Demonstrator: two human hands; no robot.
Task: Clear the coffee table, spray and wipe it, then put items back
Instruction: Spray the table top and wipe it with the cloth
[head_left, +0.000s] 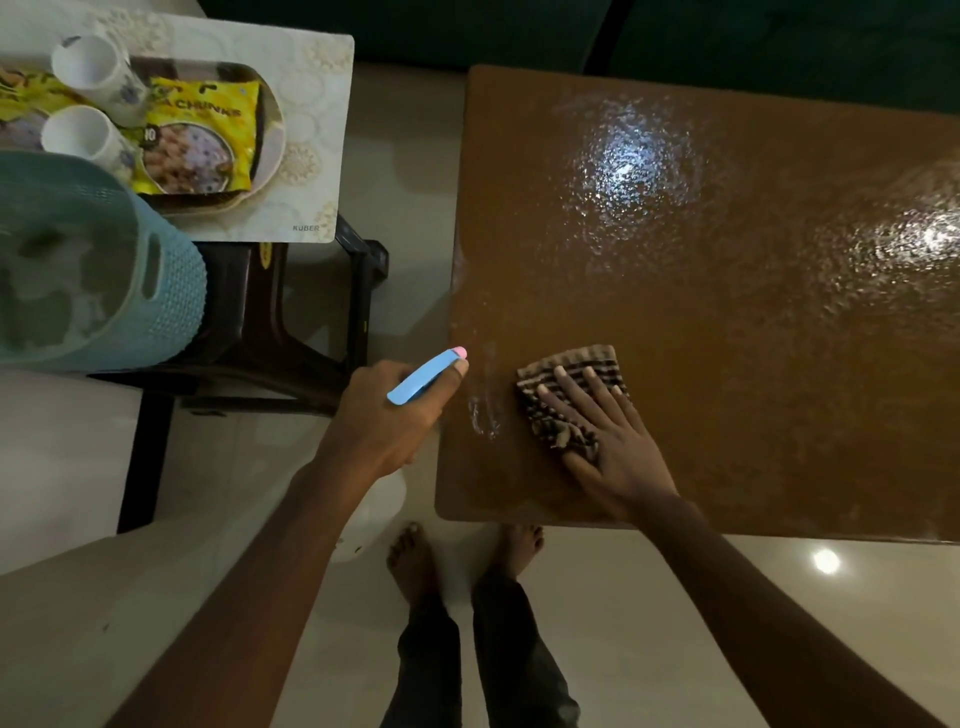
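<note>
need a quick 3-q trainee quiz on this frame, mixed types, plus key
1. True or false: the left hand holds the spray bottle.
2. Where is the striped cloth? A) in a sink B) on the coffee table, under the flat right hand C) on a shelf
3. Fill in: ___ white mugs are in view.
Key: 1 true; 2 B; 3 two.

Stool (236, 322), floor (675, 613), sofa (519, 31)
The dark plastic stool stands on the pale glossy floor; the green sofa lies farther off.
</note>
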